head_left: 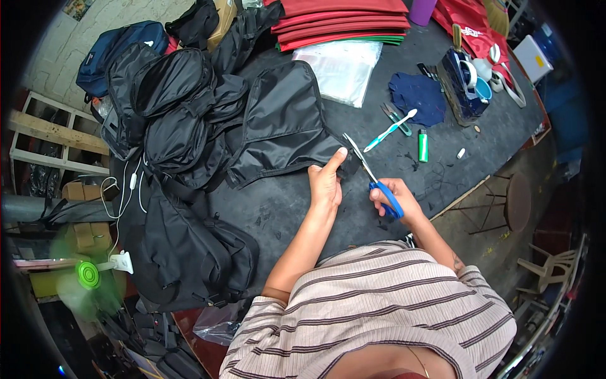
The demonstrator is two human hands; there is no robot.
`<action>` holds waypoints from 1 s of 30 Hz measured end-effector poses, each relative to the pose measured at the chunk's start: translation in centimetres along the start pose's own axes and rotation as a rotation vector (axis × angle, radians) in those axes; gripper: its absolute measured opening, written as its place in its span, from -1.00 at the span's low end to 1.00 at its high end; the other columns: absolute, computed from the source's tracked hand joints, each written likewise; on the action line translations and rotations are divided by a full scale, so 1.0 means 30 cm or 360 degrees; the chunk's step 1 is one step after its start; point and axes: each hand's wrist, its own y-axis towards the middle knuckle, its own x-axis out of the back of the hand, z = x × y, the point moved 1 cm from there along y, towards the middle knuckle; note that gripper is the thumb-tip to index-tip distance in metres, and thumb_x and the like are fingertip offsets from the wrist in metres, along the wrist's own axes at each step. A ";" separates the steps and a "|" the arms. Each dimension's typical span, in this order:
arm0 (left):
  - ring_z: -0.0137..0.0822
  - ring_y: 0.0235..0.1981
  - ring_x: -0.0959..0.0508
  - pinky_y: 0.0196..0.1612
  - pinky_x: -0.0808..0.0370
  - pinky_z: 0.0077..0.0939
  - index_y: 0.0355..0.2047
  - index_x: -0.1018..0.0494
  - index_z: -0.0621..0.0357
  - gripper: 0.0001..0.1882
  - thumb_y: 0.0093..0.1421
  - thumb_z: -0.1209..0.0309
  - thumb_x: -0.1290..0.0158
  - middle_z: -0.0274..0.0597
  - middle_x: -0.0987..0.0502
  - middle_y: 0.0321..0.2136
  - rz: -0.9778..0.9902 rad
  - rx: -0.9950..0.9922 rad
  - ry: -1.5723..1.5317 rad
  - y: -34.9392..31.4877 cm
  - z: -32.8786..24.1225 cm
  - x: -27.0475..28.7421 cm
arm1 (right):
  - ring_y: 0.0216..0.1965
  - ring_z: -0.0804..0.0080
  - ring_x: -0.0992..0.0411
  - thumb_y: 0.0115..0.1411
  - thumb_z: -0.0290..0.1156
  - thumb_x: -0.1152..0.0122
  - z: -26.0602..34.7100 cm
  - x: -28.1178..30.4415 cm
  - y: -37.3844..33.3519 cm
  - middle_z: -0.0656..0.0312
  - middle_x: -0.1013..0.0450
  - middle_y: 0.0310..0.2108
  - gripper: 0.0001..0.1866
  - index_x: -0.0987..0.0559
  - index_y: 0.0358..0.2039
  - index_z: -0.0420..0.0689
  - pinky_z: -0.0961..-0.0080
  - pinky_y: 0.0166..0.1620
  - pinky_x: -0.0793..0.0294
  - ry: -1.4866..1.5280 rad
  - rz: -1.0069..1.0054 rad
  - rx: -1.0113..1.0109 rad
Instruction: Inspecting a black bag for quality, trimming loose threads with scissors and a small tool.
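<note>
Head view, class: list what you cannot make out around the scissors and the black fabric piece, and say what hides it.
1. Head view: the fabric edge at the scissors blades is hidden by the left hand.
2. Head view: the right hand fingers cover the blue scissor loops.
3. Head view: black fabric seams are lost, black on black.
4. Head view: the stacked red sheets are cut off by the top edge.

Green fan blurred; red fabric stack cut off.
</note>
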 end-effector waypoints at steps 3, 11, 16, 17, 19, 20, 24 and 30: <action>-0.47 -0.40 -0.52 -0.28 -0.43 -0.56 -0.35 -0.50 0.23 -0.83 0.01 0.51 -0.19 -0.29 -0.55 -0.40 0.0000 0.0017 0.0005 0.002 0.002 0.000 | -0.76 0.70 -0.27 0.03 -0.25 -0.31 0.007 0.000 0.004 0.37 -0.34 -0.73 -0.72 -0.46 -0.58 -0.16 0.75 -0.68 -0.22 -0.0081 -0.0016 -0.0005; -0.19 -0.23 -0.54 -0.14 -0.52 -0.32 -0.26 -0.39 0.33 -0.73 0.18 0.33 0.00 0.00 -0.52 -0.31 0.0131 0.0709 -0.0548 -0.061 0.042 0.064 | -0.68 0.64 -0.34 0.03 -0.05 -0.27 0.122 0.162 -0.029 0.31 -0.38 -0.66 -0.57 -0.48 -0.48 -0.23 0.74 -0.60 -0.29 -0.0052 0.0541 0.0049; -0.22 -0.23 -0.55 -0.13 -0.52 -0.37 -0.39 -0.40 0.21 -0.93 0.15 0.47 -0.01 -0.06 -0.53 -0.35 0.0209 0.0677 -0.0454 -0.110 0.072 0.105 | -0.63 0.66 -0.36 -0.02 0.01 -0.31 0.231 0.277 0.001 0.35 -0.37 -0.64 -0.50 -0.47 -0.46 -0.26 0.73 -0.55 -0.32 -0.0645 0.1065 -0.0509; -0.24 -0.24 -0.56 -0.13 -0.53 -0.38 -0.41 -0.40 0.18 -0.98 0.14 0.52 -0.02 -0.08 -0.54 -0.35 0.0287 0.0615 -0.0391 -0.112 0.078 0.103 | -0.64 0.68 -0.34 -0.01 0.01 -0.30 0.252 0.297 0.002 0.37 -0.36 -0.64 -0.51 -0.48 -0.49 -0.23 0.72 -0.57 -0.28 -0.0763 0.1027 -0.0575; -0.27 -0.27 -0.57 -0.14 -0.53 -0.40 -0.42 -0.40 0.16 -0.95 0.12 0.57 -0.03 -0.11 -0.54 -0.36 0.0271 0.0647 -0.0409 -0.118 0.076 0.096 | -0.65 0.70 -0.31 0.00 0.03 -0.29 0.306 0.292 0.011 0.40 -0.33 -0.67 -0.53 -0.47 -0.58 -0.19 0.72 -0.61 -0.26 -0.0912 0.1032 -0.0608; -0.28 -0.27 -0.57 -0.15 -0.53 -0.41 -0.42 -0.40 0.17 -0.96 0.12 0.56 -0.04 -0.11 -0.54 -0.36 0.0236 0.0637 -0.0379 -0.120 0.076 0.093 | -0.65 0.70 -0.30 0.02 0.03 -0.27 0.327 0.282 0.017 0.41 -0.31 -0.70 -0.53 -0.46 -0.63 -0.16 0.73 -0.63 -0.27 -0.0969 0.1029 -0.0602; -0.30 -0.27 -0.56 -0.16 -0.53 -0.43 -0.41 -0.40 0.18 -0.95 0.11 0.56 -0.05 -0.11 -0.54 -0.36 0.0199 0.0593 -0.0387 -0.126 0.076 0.095 | -0.73 0.68 -0.28 -0.02 0.10 -0.28 0.364 0.265 0.067 0.37 -0.32 -0.71 -0.48 -0.46 -0.64 -0.17 0.75 -0.70 -0.23 -0.1177 0.1041 -0.0730; -0.30 -0.29 -0.57 -0.19 -0.55 -0.46 -0.40 -0.42 0.20 -0.95 0.10 0.56 -0.06 -0.09 -0.55 -0.34 0.0140 0.0618 -0.0401 -0.126 0.078 0.101 | -0.74 0.69 -0.31 -0.04 0.09 -0.30 0.381 0.208 0.133 0.37 -0.35 -0.71 -0.48 -0.48 -0.61 -0.19 0.76 -0.69 -0.26 -0.1159 0.1065 -0.0815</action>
